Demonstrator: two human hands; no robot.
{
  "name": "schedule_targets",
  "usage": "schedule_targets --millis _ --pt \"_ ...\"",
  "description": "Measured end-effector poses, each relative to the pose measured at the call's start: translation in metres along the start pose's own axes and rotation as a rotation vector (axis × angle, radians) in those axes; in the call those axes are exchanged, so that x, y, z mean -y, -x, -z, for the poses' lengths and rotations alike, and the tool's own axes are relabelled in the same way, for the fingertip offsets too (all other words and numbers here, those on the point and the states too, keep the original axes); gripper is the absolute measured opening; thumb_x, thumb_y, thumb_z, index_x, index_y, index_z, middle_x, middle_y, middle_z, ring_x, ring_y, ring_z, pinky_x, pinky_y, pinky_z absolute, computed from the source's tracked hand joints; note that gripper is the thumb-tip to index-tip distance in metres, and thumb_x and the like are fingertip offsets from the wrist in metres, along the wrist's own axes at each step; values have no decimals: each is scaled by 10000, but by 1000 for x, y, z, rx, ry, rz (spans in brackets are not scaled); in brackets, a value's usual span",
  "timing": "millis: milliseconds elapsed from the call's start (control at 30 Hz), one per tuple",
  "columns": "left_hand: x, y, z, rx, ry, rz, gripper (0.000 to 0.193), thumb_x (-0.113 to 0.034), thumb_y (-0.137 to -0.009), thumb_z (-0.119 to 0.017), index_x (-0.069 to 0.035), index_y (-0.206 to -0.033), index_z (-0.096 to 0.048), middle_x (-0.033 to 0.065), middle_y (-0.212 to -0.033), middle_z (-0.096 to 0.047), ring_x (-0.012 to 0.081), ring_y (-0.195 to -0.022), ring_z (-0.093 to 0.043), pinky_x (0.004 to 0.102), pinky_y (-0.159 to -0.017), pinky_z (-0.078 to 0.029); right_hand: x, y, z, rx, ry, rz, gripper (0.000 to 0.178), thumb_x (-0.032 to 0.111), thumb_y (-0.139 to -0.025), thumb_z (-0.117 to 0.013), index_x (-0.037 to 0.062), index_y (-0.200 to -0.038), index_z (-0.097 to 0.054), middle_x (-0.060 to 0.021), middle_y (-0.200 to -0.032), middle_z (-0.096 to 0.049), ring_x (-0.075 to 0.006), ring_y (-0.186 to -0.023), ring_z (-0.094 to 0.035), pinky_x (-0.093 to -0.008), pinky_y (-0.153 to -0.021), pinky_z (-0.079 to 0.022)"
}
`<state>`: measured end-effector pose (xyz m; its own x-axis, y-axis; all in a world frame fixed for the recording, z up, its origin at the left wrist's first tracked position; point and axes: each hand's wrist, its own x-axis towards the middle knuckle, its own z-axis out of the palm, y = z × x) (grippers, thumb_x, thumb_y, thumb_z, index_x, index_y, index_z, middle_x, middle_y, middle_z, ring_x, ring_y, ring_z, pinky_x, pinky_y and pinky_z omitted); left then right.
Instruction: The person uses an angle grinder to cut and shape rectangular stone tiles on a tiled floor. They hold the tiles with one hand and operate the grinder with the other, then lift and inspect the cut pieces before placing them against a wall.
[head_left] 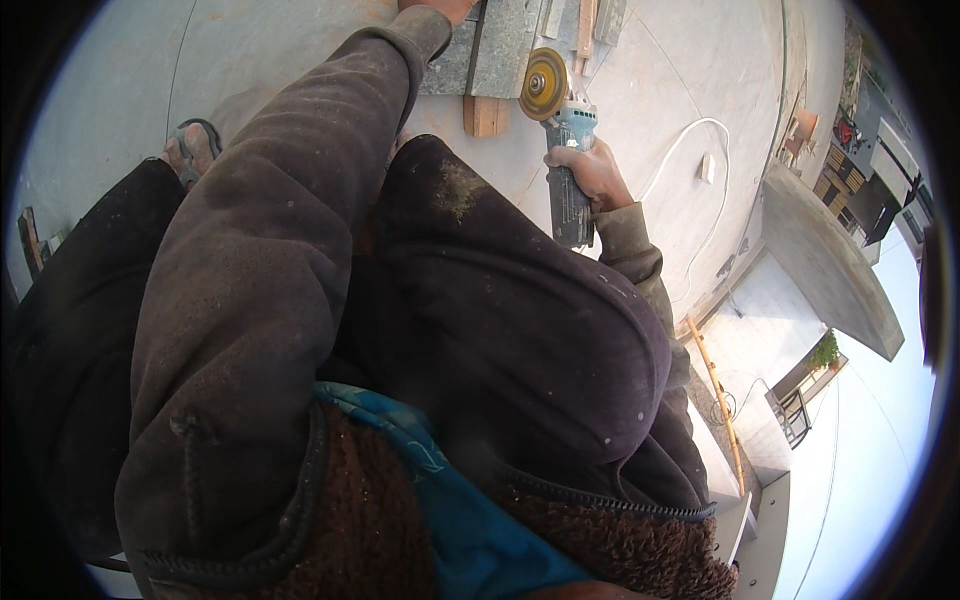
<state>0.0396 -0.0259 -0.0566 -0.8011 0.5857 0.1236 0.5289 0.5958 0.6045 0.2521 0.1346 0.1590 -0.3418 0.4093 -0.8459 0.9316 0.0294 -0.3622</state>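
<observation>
An angle grinder [570, 180] with a teal and dark body is gripped by my right hand [598, 175], fingers wrapped round it. Its yellowish disc [544, 84] faces up the view, just right of a grey stone slab [500, 48] and apart from it. A wooden block [485, 116] sits under the slab's near end. My left hand [440, 8] reaches to the top edge beside the slab. Only a part of that hand shows, and its fingers are cut off by the picture's edge.
Narrow strips of stone or wood [586, 35] lie beyond the disc. A white cable [722, 135] curves over the pale floor [660, 60] on the right. My bent knees and a sandalled foot [198, 145] are close by. A low wall [835, 260] stands far right.
</observation>
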Motion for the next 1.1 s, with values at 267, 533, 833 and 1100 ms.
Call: schedule_targets --millis 267,533,833,1100 --pt "-2 -2 5 -2 41 32 826 -510 -749 -776 71 -1284 -532 231 -1164 -634 318 -1110 -620 452 -986 -466 0 -1 -1 -5 -8 6 283 107 -753 -724 -10 -977 -597 -74 -782 -633 -182 -618 -645 -323 -567 -534" --pt "-8 -6 11 7 134 120 888 -536 -711 -816 96 -1267 -533 245 -1140 -640 321 -1092 -631 438 -972 -485 -10 -4 1 4 3 24 297 98 -744 -733 -11 -985 -598 -72 -801 -634 -178 -634 -644 -326 -578 -534" --pt "-28 -18 26 44 380 377 959 -566 -668 -861 125 -1247 -534 261 -1113 -647 324 -1072 -645 423 -955 -507 -17 10 -1 -40 9 7 311 92 -707 -726 -10 -989 -642 -75 -830 -649 -176 -703 -637 -328 -650 -514" --pt "-41 -36 36 134 640 641 1033 -605 -627 -892 140 -1246 -534 278 -1109 -650 331 -1066 -655 411 -945 -524 -25 48 5 -55 -256 27 356 55 -745 -698 3 -1075 -573 -52 -854 -604 -160 -726 -634 -320 -659 -534"
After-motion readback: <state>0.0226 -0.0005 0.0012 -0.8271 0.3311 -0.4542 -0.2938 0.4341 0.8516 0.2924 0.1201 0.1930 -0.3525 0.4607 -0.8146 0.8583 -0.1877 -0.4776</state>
